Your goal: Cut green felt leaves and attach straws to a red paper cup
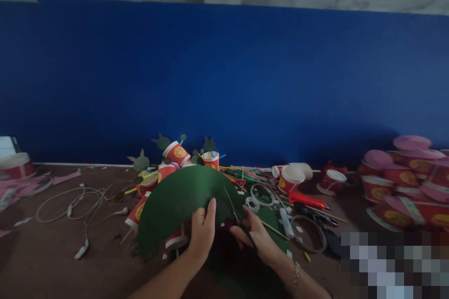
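A large sheet of dark green paper with a rounded outer edge is held up over the table. My left hand pinches its lower edge, thumb pointing up on the near face. In my right hand is a pair of dark-handled scissors, its blades pointing up and to the left at the sheet's right part. Whether the blades touch the paper is hard to tell. More green paper lies on the table behind my right hand.
Red and white paper cups stand and lie behind. Tape rolls, a red cutter and a glue tube are at right. Pink-topped cups pile far right. White earphones lie left. A blue panel rises behind.
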Available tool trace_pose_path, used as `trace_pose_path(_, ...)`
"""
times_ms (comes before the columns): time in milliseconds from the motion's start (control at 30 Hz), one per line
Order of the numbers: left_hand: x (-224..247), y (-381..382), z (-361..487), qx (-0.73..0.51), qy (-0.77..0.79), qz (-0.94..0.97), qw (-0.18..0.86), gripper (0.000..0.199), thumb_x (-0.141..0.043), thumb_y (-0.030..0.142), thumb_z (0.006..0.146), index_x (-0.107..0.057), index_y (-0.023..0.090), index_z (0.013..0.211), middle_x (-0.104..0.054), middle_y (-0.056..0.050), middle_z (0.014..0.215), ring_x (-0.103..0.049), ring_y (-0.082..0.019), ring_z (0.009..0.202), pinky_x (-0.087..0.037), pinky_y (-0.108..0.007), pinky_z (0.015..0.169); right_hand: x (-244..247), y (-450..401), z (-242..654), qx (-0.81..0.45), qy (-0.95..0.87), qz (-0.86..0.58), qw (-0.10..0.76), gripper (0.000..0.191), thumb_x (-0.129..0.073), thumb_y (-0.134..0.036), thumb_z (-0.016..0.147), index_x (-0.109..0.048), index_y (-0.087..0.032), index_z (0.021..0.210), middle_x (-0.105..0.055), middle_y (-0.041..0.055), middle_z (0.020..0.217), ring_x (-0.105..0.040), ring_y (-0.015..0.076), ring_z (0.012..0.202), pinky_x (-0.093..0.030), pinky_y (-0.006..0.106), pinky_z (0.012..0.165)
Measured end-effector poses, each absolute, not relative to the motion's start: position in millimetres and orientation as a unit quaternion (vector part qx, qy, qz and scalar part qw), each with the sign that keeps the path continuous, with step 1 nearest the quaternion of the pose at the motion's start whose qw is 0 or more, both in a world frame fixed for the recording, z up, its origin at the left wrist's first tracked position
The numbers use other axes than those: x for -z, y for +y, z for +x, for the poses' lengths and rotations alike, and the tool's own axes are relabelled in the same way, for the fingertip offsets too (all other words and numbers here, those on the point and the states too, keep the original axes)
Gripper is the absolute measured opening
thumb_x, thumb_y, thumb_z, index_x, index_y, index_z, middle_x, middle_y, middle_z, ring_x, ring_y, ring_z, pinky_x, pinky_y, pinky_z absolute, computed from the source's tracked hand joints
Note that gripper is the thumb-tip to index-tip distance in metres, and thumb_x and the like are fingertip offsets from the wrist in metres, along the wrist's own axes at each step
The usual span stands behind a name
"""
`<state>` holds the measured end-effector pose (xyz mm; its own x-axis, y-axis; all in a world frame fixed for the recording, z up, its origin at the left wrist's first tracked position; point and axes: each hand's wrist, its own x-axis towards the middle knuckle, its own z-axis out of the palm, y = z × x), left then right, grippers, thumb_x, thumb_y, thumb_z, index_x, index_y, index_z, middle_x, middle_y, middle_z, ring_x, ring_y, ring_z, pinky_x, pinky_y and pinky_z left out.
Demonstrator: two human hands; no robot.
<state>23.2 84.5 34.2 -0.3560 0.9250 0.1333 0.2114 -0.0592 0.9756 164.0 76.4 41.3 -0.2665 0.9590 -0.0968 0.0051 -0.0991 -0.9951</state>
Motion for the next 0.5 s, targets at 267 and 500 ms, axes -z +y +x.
trace_pose_path(267, -36.0, 86.2, 22.2, -0.575, 0.584, 0.456, 0.346, 0.050, -0.048, 0.055, 0.075, -0.020, 0.023, 0.048, -0.019, 0.006, 0.049, -0.023, -0.009, 0.047, -0.025, -0.025, 0.046, -31.6, 87.6, 183.7, -0.582, -0.594, -0.424, 0.358, 0.071, -0.070, -0.048, 0.064, -0.034, -0.017, 0.117, -0.050, -0.0097, 0.048, -0.042, 0.0058, 0.035, -0.030, 0.015, 0.033)
trace_pose_path(500, -35.0, 86.5, 23.0, -0.555, 0.569, 0.483, 0.367, 0.052, -0.048, 0.059, 0.072, -0.019, 0.023, 0.047, -0.017, 0.007, 0.049, -0.020, -0.009, 0.047, -0.024, -0.025, 0.045, -39.7, 91.7, 192.3, -0.602, -0.613, -0.385, 0.337, 0.071, -0.069, -0.042, 0.067, -0.032, -0.019, 0.124, -0.052, -0.0076, 0.056, -0.048, 0.0063, 0.039, -0.033, 0.014, 0.035)
